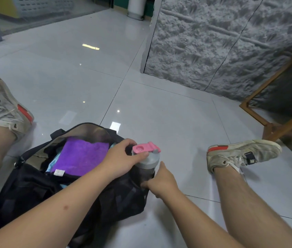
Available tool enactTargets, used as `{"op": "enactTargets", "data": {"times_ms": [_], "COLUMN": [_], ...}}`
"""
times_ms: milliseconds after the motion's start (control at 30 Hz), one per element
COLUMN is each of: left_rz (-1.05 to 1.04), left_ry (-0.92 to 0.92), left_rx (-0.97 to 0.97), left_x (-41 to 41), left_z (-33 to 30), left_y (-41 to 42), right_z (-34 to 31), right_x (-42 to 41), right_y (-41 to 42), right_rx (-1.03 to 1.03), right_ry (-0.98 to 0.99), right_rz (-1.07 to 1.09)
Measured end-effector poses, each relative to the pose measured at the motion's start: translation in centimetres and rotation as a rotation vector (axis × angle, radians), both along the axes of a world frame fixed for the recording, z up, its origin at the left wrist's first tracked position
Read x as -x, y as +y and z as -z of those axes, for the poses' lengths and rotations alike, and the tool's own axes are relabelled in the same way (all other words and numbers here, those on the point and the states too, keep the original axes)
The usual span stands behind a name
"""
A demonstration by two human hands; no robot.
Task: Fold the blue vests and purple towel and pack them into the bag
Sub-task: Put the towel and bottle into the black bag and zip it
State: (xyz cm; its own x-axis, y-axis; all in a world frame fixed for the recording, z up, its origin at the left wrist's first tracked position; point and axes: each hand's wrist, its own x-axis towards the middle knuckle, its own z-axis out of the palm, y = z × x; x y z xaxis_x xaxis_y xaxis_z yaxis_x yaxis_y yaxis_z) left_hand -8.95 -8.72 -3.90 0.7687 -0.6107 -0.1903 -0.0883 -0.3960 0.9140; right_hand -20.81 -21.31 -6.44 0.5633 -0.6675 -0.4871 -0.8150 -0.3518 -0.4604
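Glossy, smooth floor tiles (159, 113) reflect lights. Matt black fabric bag (34, 190) holds a fuzzy purple towel (80, 158). Bottle (147, 163) with smooth pink, probably plastic lid. Rough grey textured wall (213, 42); wooden frame (274, 126).

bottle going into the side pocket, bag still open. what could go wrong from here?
1. The left hand grips only the grey cap of the dark bottle with the pink flip lid; that lid could pop open or the grip slip.
2. The right hand pinches the pocket edge of the black duffel bag; if it slips, the bottle may snag.
3. Pushing could tilt the bag and shift the folded purple towel.
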Motion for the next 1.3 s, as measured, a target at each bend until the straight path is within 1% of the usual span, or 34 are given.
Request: {"op": "enactTargets", "data": {"times_ms": [167,333,400,433,500,567,667,833,900,967,1000,1067,1100,1133,1167,1233,1267,1300], "left_rz": [0.074,0.104,0.123,0.138,0.186,0.237,0.273,0.311,0.318,0.319,0.317,0.305,0.293,0.283,0.276,0.256,0.231,0.192], "left_ry": [-0.067,-0.056,-0.069,-0.072,-0.078,-0.099,-0.146,-0.229,-0.218,-0.193,-0.162,-0.041,0.026,0.082,0.124,0.195,0.223,0.248], "left_rx": [-0.053,-0.073,-0.09,-0.1,-0.121,-0.16,-0.235,-0.308,-0.291,-0.244,-0.205,-0.117,-0.087,-0.069,-0.062,-0.039,-0.024,-0.016], "left_x": [0.2,-0.3,-0.6,-0.8,-1.2,-1.5,-1.5,-0.4,0.0,0.1,0.0,-0.4,-0.6,-0.9,-1.2,-1.5,-1.5,-1.4], "left_z": [0.6,0.6,0.6,0.6,0.4,0.3,0.2,-0.1,-0.3,0.0,0.1,0.5,0.6,0.6,0.6,0.8,0.9,1.1], "left_y": [-0.7,-0.4,-0.4,-0.5,-0.3,-0.2,-0.2,-0.5,-0.6,-0.5,-0.4,0.2,0.4,0.9,1.2,1.4,1.5,1.5], "right_z": [0.1,-0.2,-0.4,-0.5,-1.0,-1.5,-2.0,-2.2,-2.6,-3.1,-3.6,-5.2,-6.0,-6.8,-7.4,-7.3,-7.0,-6.6], "right_x": [-0.9,-1.0,-0.9,-0.9,-0.8,-0.6,-0.1,0.9,1.1,0.7,0.3,-0.5,-0.6,-0.8,-0.9,-1.1,-1.1,-1.2], "right_y": [-0.9,-2.4,-3.0,-3.4,-3.9,-4.5,-4.8,-4.4,-4.5,-5.0,-5.1,-4.8,-4.5,-3.8,-3.1,-2.1,-1.5,-0.9], "right_rx": [0.097,0.11,0.054,-0.005,-0.151,-0.246,-0.313,-0.326,-0.31,-0.23,-0.175,-0.102,-0.118,-0.152,-0.159,-0.09,-0.035,0.023], "right_ry": [0.008,0.074,0.044,0.008,-0.092,-0.164,-0.199,-0.221,-0.19,-0.181,-0.226,-0.385,-0.456,-0.487,-0.454,-0.294,-0.224,-0.178], "right_rz": [-0.009,-0.006,-0.014,0.002,0.083,0.149,0.187,0.152,0.098,0.062,0.053,0.001,-0.068,-0.171,-0.294,-0.523,-0.589,-0.603]}}
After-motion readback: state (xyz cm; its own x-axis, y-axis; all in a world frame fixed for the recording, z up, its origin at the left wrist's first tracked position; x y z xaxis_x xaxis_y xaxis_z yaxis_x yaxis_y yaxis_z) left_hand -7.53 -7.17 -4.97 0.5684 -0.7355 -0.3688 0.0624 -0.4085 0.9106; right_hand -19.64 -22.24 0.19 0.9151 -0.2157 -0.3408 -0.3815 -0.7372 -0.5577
